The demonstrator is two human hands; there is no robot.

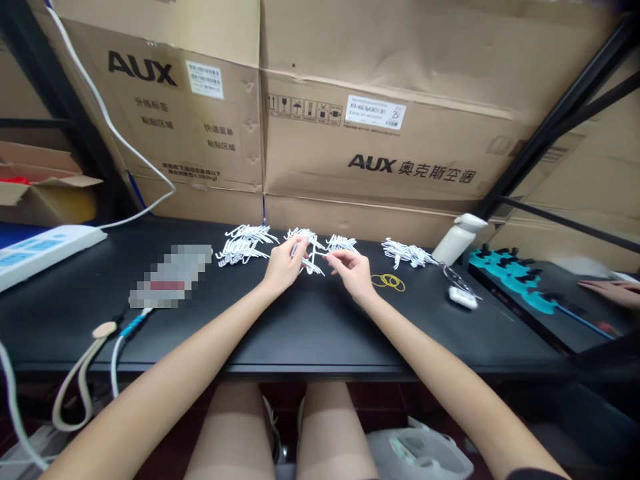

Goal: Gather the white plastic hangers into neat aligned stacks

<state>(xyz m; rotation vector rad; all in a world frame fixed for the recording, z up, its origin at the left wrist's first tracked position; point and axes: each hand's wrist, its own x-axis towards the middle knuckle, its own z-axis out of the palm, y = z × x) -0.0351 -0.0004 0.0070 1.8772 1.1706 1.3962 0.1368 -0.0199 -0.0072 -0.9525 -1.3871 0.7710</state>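
My left hand [286, 268] is closed, its thumb and fingers pinching thin white hooked strips [313, 267]. My right hand [351, 272] faces it from the right, with thumb and forefinger pinched at the end of a white strip. The strips' exact kind is too small to make out. Piles of similar white strips lie behind and left of my hands, one pile [243, 252] at the left and another [341, 243] just behind my right hand. Farther right lies one more white pile [406, 253]. Yellow rubber bands [391, 283] rest right of my right hand.
On the black table [300, 333] stand a white bottle [459, 239] and a small white case [463, 298]. A power strip [50, 250] and a blurred-out object [173, 277] lie left. Teal pieces [513, 277] and another person's hand [613, 291] are right. Cardboard boxes [325, 160] rise behind.
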